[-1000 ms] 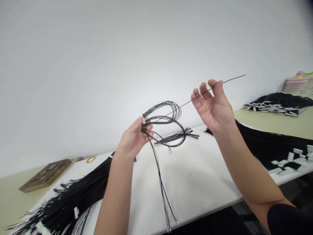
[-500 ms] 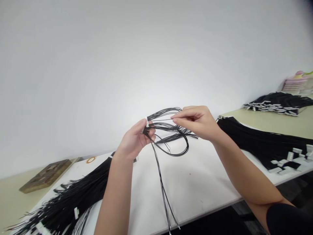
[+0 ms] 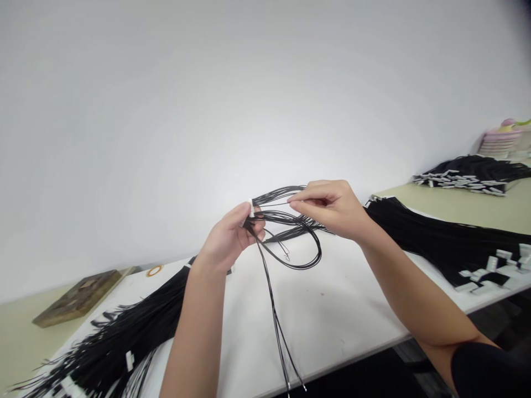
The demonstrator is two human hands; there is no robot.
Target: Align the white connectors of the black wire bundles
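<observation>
My left hand (image 3: pixel 234 235) is closed on a white connector (image 3: pixel 251 208) from which many thin black wires fan out to the right. Between the thumb and forefinger of my right hand (image 3: pixel 327 207) one black wire (image 3: pixel 274 205) is pinched, drawn nearly straight from the connector. Below it, other wires of the wire bundle (image 3: pixel 286 218) curve into a loop (image 3: pixel 309 267). A few loose wires (image 3: pixel 271 298) hang down towards the table's front edge, with pale tips. Part of the bundle is hidden behind my right hand.
A heap of black wires (image 3: pixel 136 326) lies at the left, beside a wooden block (image 3: pixel 77 298) and an orange ring (image 3: pixel 154 271). On the right is another wire bundle (image 3: pixel 435 237) with white connectors (image 3: pixel 492 265). Further back sit a wire pile (image 3: pixel 468 168) and a pink striped container (image 3: pixel 500 141).
My right hand has shifted very slightly left, towards the connector, with the wire still pinched. The wire loop hangs a little lower. My left hand is nearly unmoved.
</observation>
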